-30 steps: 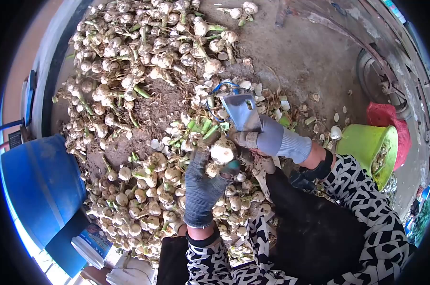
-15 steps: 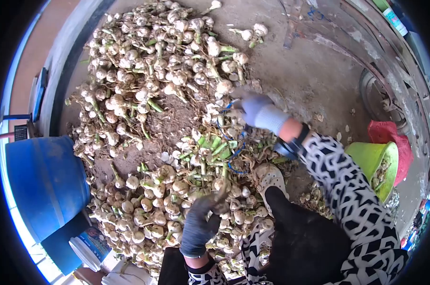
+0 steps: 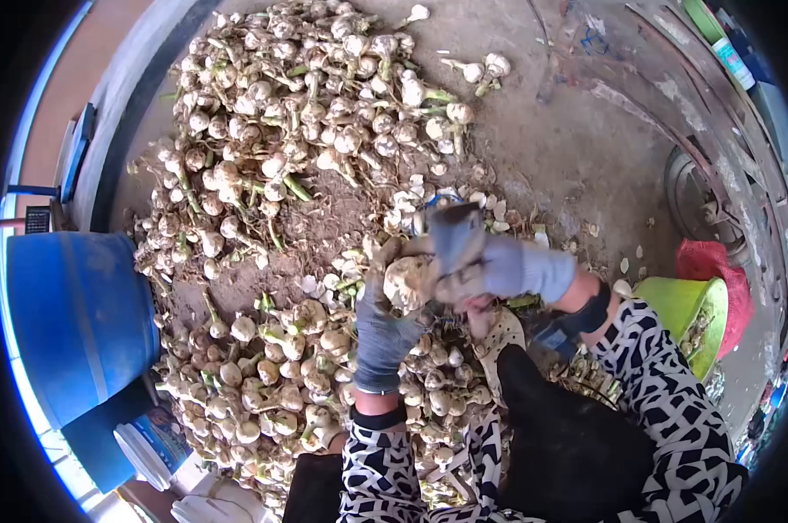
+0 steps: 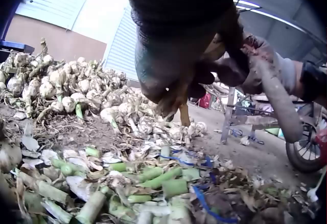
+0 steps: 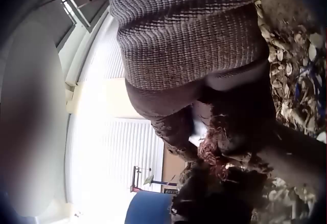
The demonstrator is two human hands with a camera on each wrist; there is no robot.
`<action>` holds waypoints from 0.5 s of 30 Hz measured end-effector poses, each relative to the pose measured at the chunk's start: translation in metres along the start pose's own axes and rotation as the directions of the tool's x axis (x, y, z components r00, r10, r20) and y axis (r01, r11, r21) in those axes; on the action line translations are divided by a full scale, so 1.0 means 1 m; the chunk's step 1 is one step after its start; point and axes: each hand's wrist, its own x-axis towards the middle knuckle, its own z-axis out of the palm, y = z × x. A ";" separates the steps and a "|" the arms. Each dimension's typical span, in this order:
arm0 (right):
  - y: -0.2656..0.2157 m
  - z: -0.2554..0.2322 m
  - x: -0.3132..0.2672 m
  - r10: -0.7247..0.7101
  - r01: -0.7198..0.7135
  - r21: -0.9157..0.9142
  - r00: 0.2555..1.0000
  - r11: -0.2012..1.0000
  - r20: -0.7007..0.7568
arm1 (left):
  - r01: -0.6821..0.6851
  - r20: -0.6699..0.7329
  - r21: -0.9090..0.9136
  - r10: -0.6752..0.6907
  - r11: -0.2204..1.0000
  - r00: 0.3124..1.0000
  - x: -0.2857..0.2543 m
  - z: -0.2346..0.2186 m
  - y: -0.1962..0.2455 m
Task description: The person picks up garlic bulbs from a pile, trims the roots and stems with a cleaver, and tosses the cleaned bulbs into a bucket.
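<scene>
My left hand [image 3: 392,301], in a dark grey glove, grips a garlic bulb [image 3: 409,281] in front of me. My right hand [image 3: 468,270], in a light grey glove, holds a flat grey blade [image 3: 450,231] right beside the bulb; the blade is blurred. The left wrist view has the dark glove [image 4: 179,55] curled round something brown, with the right hand [image 4: 265,68] close on its right. In the right wrist view a knit glove [image 5: 189,45] fills the top, and reddish garlic roots [image 5: 217,157] hang below it.
Garlic with stalks lies heaped at the far side [image 3: 298,105], and trimmed bulbs lie near my knees [image 3: 280,383]. Cut green stalks [image 4: 163,175] litter the ground between them. A blue barrel [image 3: 76,322] stands at the left. At the right are a green bucket [image 3: 681,305], a red sack [image 3: 707,261] and a wheel [image 3: 699,200].
Half a second ago the right hand reached out to the far pile and the left hand was low over the near bulbs. Both hands have come back together around a bulb.
</scene>
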 end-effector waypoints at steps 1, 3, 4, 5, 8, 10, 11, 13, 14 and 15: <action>-0.001 -0.009 -0.011 -0.064 0.063 -0.091 0.998 0.994 -0.010 | 0.115 -0.087 0.048 -0.110 0.992 0.990 -0.005 0.011 0.012; 0.005 -0.009 -0.021 -0.486 0.271 -0.683 0.862 0.678 -0.141 | 0.340 -0.297 0.004 -0.323 0.941 0.899 -0.011 0.031 0.036; -0.006 0.001 -0.022 -0.378 0.134 -0.839 0.921 0.528 -0.091 | 0.274 -0.297 0.078 -0.240 0.959 0.924 -0.018 0.023 0.029; -0.019 0.014 -0.025 -0.256 0.015 -0.945 0.964 0.326 -0.073 | 0.205 -0.290 0.154 -0.154 0.967 0.944 -0.021 0.018 0.027; -0.016 0.030 -0.024 -0.263 -0.018 -0.991 0.963 0.129 -0.052 | 0.351 -0.295 0.179 -0.290 0.919 0.910 -0.024 0.026 0.035; -0.013 0.035 -0.024 -0.278 -0.053 -0.993 0.957 0.108 -0.081 | 0.376 -0.328 0.216 -0.296 0.901 0.897 -0.026 0.029 0.039; -0.012 0.038 -0.025 -0.282 -0.055 -0.992 0.956 0.113 -0.085 | 0.404 -0.361 0.242 -0.304 0.882 0.881 -0.025 0.032 0.042; -0.011 0.040 -0.029 -0.258 -0.097 -0.992 0.959 0.080 -0.114 | 0.407 -0.317 0.136 -0.349 0.903 0.882 -0.025 0.037 0.045; -0.009 0.040 -0.031 -0.257 -0.102 -0.991 0.959 0.081 -0.120 | 0.388 -0.296 0.302 -0.301 0.871 0.907 -0.029 0.038 0.044; -0.005 0.039 -0.032 -0.252 -0.117 -0.987 0.957 0.110 -0.142 | 0.358 -0.267 0.460 -0.257 0.813 0.929 -0.033 0.040 0.044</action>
